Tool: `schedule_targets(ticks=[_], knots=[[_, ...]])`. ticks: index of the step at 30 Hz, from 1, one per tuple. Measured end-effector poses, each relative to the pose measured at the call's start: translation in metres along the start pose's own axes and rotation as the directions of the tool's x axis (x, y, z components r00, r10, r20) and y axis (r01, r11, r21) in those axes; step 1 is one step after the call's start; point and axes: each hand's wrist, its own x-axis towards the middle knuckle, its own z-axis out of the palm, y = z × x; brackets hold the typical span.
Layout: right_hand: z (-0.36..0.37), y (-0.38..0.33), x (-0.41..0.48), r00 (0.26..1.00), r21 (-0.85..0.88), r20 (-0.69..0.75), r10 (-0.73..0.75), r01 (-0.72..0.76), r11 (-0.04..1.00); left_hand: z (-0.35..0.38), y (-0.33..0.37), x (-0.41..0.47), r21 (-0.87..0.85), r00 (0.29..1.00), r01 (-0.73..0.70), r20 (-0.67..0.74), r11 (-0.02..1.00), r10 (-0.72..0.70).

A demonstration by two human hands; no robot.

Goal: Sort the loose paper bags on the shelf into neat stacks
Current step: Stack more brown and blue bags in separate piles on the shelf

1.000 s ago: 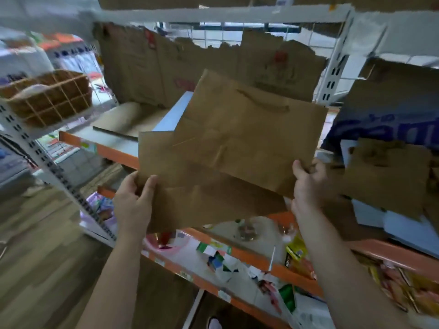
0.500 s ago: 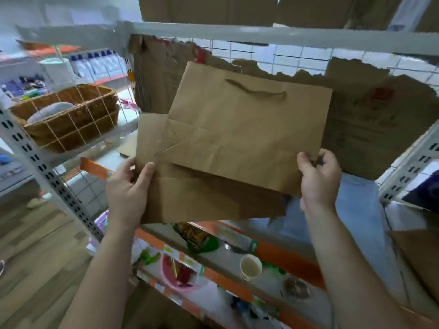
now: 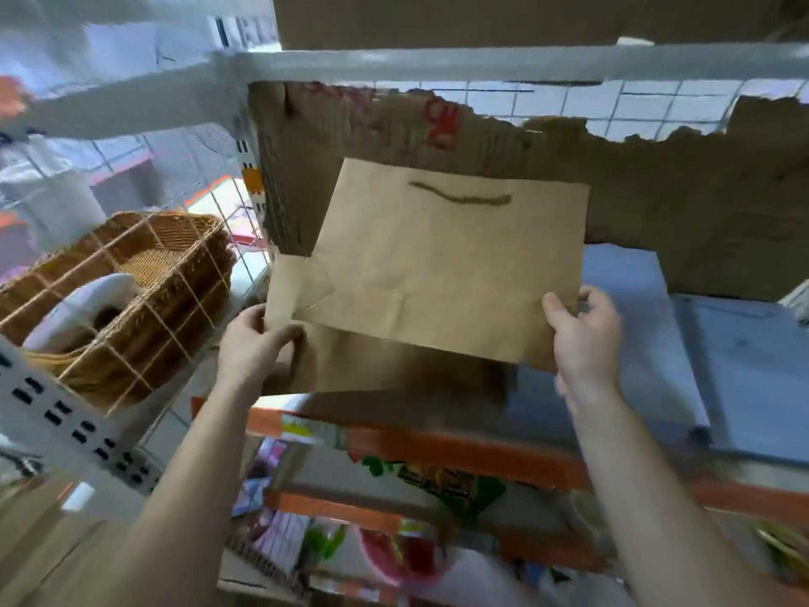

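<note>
An orange-edged shelf [image 3: 648, 343] has a torn cardboard sheet [image 3: 665, 199] upright along its back. Before it, above the shelf's left end, two flat paper bags [image 3: 437, 273] overlap askew. A wicker basket [image 3: 149, 295] sits left. The left hand [image 3: 254, 343] clamps its grip on their lower left edge, the right hand [image 3: 584, 339] on the lower right corner.

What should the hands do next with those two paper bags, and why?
Probably turn the top bag until its edges match the lower bag. The left hand pinches the lower bag and the right hand pinches the top bag, both above the blue shelf. The top bag sits crooked, with the lower bag poking out at the left. Squaring them first should make a neater stack.
</note>
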Motion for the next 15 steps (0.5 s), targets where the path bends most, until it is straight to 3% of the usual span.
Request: schedule_targets(ticks=[4,15], knots=[[0.026,0.014,-0.025,0.999,-0.106,-0.042,0.014,-0.018,0.994,-0.004,-0.026,0.034,0.243,0.999,-0.046,0.021,0.969,0.042],[0.042,0.039,-0.047,0.989,-0.379,-0.150,0.000,-0.057,0.924,0.029,-0.044,0.069,0.334,0.995,-0.091,-0.017,0.938,0.102]])
